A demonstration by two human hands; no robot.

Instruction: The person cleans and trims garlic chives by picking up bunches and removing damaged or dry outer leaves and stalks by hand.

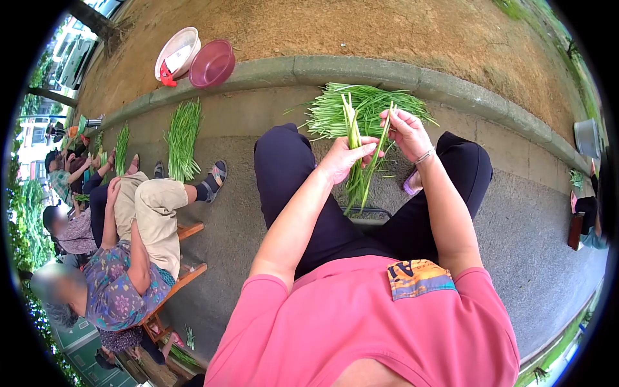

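My left hand (349,159) is closed around a bunch of garlic chives (353,126), their pale ends pointing up and their green leaves hanging down between my knees. Close beside it, my right hand (408,135) pinches the pale ends of a few chive stalks (385,134), which slant down toward the left hand's fingers. A bracelet circles my right wrist. Beyond both hands, a large pile of garlic chives (335,111) lies on the pavement against the kerb.
A concrete kerb (354,68) curves across, with bare soil behind it. A pink basin (215,63) and a whitish basin (169,48) stand at the kerb. To the left, a seated person (132,284) is near another chive pile (184,138). A metal bucket (587,138) stands far right.
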